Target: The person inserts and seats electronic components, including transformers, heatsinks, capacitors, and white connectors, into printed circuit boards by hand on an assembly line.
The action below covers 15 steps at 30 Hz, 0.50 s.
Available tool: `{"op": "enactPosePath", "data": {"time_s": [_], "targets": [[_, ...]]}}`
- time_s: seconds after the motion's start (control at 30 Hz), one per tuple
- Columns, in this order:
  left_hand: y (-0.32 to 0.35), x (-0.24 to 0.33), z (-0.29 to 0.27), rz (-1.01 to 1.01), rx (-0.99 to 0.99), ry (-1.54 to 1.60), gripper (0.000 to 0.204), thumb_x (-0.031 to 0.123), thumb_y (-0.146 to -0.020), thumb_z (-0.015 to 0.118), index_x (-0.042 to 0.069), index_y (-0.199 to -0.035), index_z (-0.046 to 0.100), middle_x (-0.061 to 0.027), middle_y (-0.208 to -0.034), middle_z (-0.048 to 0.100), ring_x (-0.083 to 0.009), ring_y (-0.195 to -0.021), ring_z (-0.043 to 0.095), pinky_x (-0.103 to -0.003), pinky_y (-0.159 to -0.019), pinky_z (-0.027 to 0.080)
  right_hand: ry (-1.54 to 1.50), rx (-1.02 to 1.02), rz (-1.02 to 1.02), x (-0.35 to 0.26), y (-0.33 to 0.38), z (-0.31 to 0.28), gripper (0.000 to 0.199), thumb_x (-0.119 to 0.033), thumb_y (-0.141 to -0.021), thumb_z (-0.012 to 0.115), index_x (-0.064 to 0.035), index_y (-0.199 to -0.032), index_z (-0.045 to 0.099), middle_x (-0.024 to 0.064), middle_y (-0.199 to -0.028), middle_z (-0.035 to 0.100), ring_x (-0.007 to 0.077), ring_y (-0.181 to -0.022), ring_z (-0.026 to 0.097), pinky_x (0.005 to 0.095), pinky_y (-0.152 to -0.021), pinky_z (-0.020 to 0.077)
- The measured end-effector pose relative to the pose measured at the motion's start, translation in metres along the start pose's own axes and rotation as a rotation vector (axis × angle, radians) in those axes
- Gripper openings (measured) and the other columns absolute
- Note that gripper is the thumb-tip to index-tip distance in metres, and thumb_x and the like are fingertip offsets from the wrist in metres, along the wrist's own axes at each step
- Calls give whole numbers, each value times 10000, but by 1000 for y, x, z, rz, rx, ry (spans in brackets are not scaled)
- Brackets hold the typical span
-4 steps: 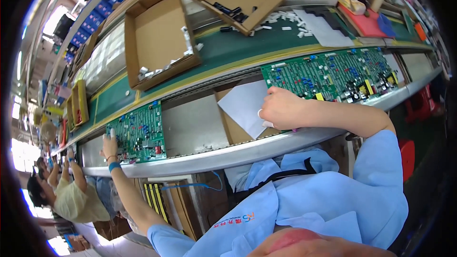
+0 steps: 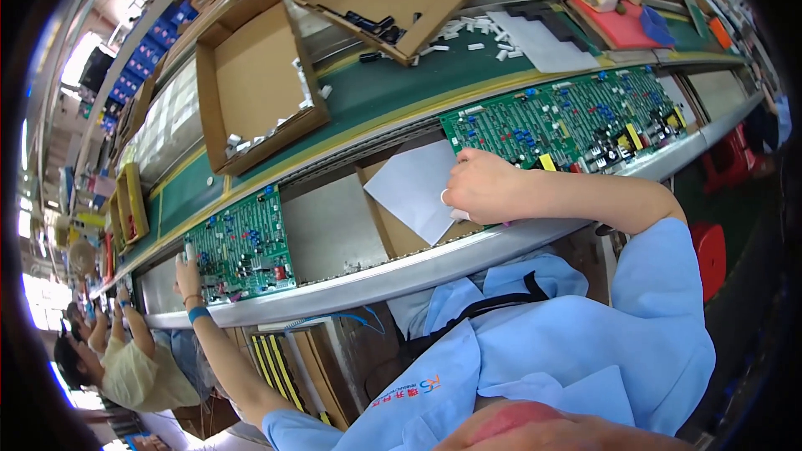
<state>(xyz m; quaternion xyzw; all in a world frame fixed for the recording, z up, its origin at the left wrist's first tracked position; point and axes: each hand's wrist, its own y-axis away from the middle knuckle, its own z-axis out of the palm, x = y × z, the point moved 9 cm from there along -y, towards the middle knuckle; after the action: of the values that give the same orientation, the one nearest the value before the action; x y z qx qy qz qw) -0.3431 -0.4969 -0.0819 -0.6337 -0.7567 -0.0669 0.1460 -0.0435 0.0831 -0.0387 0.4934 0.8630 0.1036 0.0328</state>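
My right hand is closed at the near left edge of a green circuit board, its fingers curled in and partly hidden. A second circuit board, crowded with parts, adjoins it on the right. At the far left, my left hand has its fingers stretched out against the left edge of another circuit board. A white cover sits on one left fingertip. Between the boards, a white sheet lies over a brown cardboard piece, just left of my right hand.
A metal rail runs along the near side. Behind the boards, two cardboard trays and loose white parts rest on a green belt. A red stool stands at right; another person works at far left.
The view has shifted, moving most things leftward in it. The left circuit board has slid slightly right along the rail with my left hand against it. My right hand keeps its place at the board edge.
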Motion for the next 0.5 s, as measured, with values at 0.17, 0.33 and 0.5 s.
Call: {"op": "enactPosePath", "data": {"time_s": [0.17, 0.33, 0.5], "targets": [[51, 85, 5, 102, -111, 114, 766, 557, -907, 454, -53, -1364, 369, -209, -1233, 561, -279, -1127, 550, -342, -993, 343, -26, -17, 121, 29, 25, 8, 81, -155, -713, 607, -86, -730, 646, 80, -683, 630, 241, -779, 621, 373, -818, 401], [104, 150, 9, 167, -259, 322, 696, 490, -937, 474, -36, -1378, 360, -168, -1138, 598, -184, -1009, 580, -299, -923, 395, -21, -78, 262, 74, 54, 39, 94, -187, -686, 642, -104, -725, 661, 76, -686, 640, 236, -761, 628, 365, -773, 408], [159, 236, 11, 285, -349, 363, 630, 435, -965, 451, -21, -1388, 350, -136, -1066, 628, -170, -998, 573, -303, -926, 390, 11, 10, 392, 118, 80, 58, 64, -173, -683, 644, -117, -680, 673, 74, -673, 651, 224, -721, 638, 365, -731, 411]]}}
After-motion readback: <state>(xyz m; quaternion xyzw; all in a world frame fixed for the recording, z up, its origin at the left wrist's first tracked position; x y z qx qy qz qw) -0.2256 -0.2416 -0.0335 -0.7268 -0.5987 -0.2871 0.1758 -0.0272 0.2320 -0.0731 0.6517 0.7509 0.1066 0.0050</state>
